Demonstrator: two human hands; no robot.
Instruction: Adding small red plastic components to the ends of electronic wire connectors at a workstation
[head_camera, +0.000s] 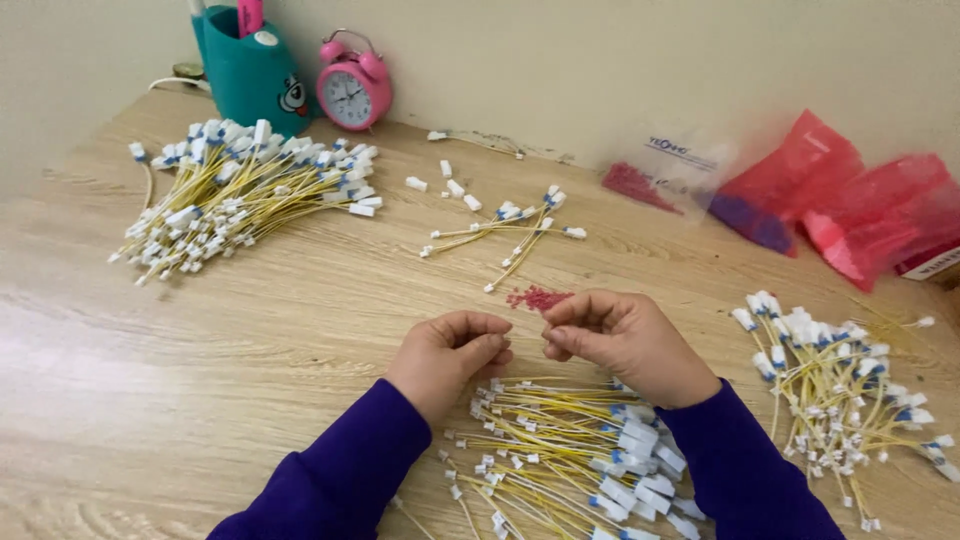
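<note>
A light wooden table (300, 310) carries yellow wire bundles (235, 190), red bags (860, 205), a pink alarm clock (353, 88).

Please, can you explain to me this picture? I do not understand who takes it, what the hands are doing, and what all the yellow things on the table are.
A camera worn on a person's head looks down at their own two bare hands. The left hand and right hand are curled close together, pinching something too small to identify. On the wooden table lie several piles of thin yellow wires with white end pieces. A small heap of red bits lies just beyond the hands. At the back stand a pink alarm clock, a teal holder and red plastic bags.
</note>
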